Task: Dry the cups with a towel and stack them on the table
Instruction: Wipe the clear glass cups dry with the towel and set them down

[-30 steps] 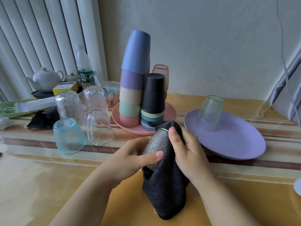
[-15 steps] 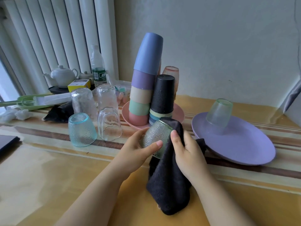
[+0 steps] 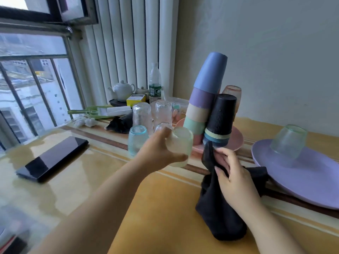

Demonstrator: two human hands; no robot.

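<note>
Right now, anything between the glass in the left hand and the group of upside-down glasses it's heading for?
Nothing visible. The left hand grips the glass directly in front of the upside-down glasses, beside the blue-tinted cup. The towel stays in the right hand, off to the right.

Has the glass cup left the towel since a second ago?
Yes. The left hand has carried the glass cup off the black towel, leftward toward the upturned teal glass.
</note>
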